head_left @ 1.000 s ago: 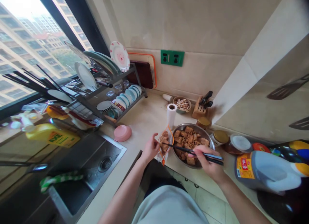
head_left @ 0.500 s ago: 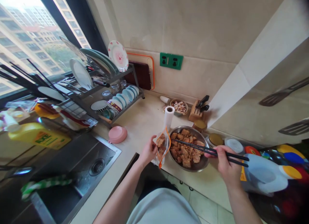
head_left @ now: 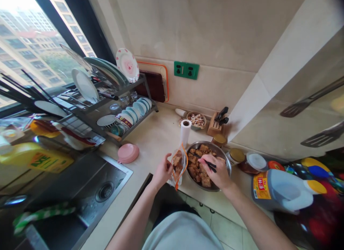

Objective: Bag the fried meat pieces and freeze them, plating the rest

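The right hand [head_left: 217,171] grips the black chopsticks [head_left: 211,166] and hides their middle section, along with part of the round metal bowl [head_left: 212,189]; contact between the tips and the chunks [head_left: 205,181] cannot be made out. The left hand [head_left: 163,170] holds the bag [head_left: 186,162] at its side—its fingertips partly obscured. The bag is clear, creased plastic with an orange-edged mouth, located left of the bowl at the front of the table [head_left: 154,128]. The chunks are brown, blocky and rough-surfaced, lying in both containers.
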Demonstrator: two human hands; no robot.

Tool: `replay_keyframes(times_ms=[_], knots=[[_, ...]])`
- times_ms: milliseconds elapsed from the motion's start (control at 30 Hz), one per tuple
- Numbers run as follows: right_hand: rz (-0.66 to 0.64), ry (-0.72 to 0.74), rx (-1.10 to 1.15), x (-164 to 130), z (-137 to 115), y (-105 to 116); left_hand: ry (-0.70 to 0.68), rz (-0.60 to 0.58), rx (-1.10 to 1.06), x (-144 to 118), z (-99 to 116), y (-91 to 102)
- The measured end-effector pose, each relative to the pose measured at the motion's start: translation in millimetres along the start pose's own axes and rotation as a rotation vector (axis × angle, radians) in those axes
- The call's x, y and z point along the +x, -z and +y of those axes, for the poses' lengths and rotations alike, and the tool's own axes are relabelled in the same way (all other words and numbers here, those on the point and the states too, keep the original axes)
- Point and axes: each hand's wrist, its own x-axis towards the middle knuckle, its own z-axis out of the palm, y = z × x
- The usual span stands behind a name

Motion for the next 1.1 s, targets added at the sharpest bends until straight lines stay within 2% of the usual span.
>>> replay_keyframes(times_ms=[167,267,367,467,633,833,967,1100], knots=[[0.104,-0.052,-0.028,-4,-4,10,-0.021,0.006,0.024,1,-2,-0.5],[0.140,-0.171,-0.025,-9,-2,13,-0.024,-0.001,0.039,2,-4,0.5],[0.158,-0.310,0.080,-14,2,12,-0.027,-0.001,0.048,4,-7,0.6],[0.169,-0.379,0.164,-19,7,11,-0.036,-0.007,0.062,5,-9,-0.8],[0.177,-0.255,0.040,-22,9,3,-0.033,-0.017,0.031,6,-7,-2.2],[0.146,-0.087,-0.102,-6,-7,-14,-0.015,-0.027,-0.005,4,-6,-0.9],[0.078,-0.062,-0.070,2,-13,-22,-0.014,-0.024,-0.021,4,-7,-1.8],[0.165,-0.089,-0.025,-9,-4,-12,0.002,-0.016,-0.004,3,-4,-0.2]])
